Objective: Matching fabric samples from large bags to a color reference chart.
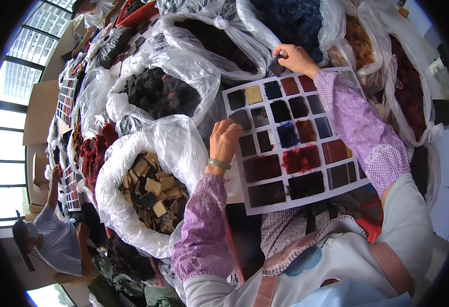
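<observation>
A white grid board [265,205] with square windows of black, grey, blue, rust, tan and red fibre or cloth lies before me, its near edge over my lap. My right hand [298,61] is closed in a pinch on a small dark square swatch [276,66], just above the board's far edge. At the board's left side, my left hand [223,142] has its fingers drawn together at the lower corner of a dark grey square [241,118] in the left column. Its fingertips are partly hidden. Patterned purple sleeve covers are on both forearms.
A plastic-lined bag of tan and dark square pieces [160,192] stands left of the board. Beyond it is a bag of black fibre [163,94]. Bags of blue [291,23], rust and dark red fibre crowd the far side and right. At left, a person [55,235] works beside similar boards.
</observation>
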Motion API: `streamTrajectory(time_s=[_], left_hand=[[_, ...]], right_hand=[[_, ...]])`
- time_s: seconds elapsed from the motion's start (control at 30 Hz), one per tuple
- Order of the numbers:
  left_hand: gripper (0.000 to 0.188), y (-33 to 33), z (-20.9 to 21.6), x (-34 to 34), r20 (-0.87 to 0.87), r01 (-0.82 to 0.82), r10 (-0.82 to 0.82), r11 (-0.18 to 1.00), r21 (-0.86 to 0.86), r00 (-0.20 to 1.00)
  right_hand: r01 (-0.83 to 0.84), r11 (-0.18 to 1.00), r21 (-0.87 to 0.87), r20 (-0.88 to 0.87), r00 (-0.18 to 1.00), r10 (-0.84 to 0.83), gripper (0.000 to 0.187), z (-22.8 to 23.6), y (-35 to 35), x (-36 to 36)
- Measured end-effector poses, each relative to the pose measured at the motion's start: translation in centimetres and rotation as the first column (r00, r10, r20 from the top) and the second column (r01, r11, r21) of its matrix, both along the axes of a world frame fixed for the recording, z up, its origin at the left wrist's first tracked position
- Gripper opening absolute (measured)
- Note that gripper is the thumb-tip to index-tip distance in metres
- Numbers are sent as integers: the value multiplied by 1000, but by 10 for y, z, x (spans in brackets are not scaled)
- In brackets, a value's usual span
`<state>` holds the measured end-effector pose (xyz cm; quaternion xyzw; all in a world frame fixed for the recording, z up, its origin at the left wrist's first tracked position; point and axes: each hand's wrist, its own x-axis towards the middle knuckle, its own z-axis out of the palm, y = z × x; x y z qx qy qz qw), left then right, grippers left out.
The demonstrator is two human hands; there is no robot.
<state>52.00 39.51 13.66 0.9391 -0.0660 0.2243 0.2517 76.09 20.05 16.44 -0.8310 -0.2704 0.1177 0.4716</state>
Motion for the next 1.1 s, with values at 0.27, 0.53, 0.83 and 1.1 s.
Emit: streamTrajectory(time_s=[0.27, 0.53, 0.83, 1.1], left_hand=[[9, -4, 0, 13, -90, -37, 36, 999, -10, 995], [30, -10, 15, 36, -213, 81, -45, 984, 161, 976], [30, -11, 16, 21, -186, 125, -96, 981, 152, 978], [59, -16, 10, 145, -312, -185, -66, 681, -709, 948]], right_hand=[[227, 974, -12, 72, 972, -225, 24, -32, 9, 13], [86, 994, 68, 38, 995, -89, 23, -10, 19, 3], [111, 987, 118, -89, 991, -100, 22, 9, 9, -14], [49, 970, 240, -284, 959, 22, 24, 15, 25, -35]])
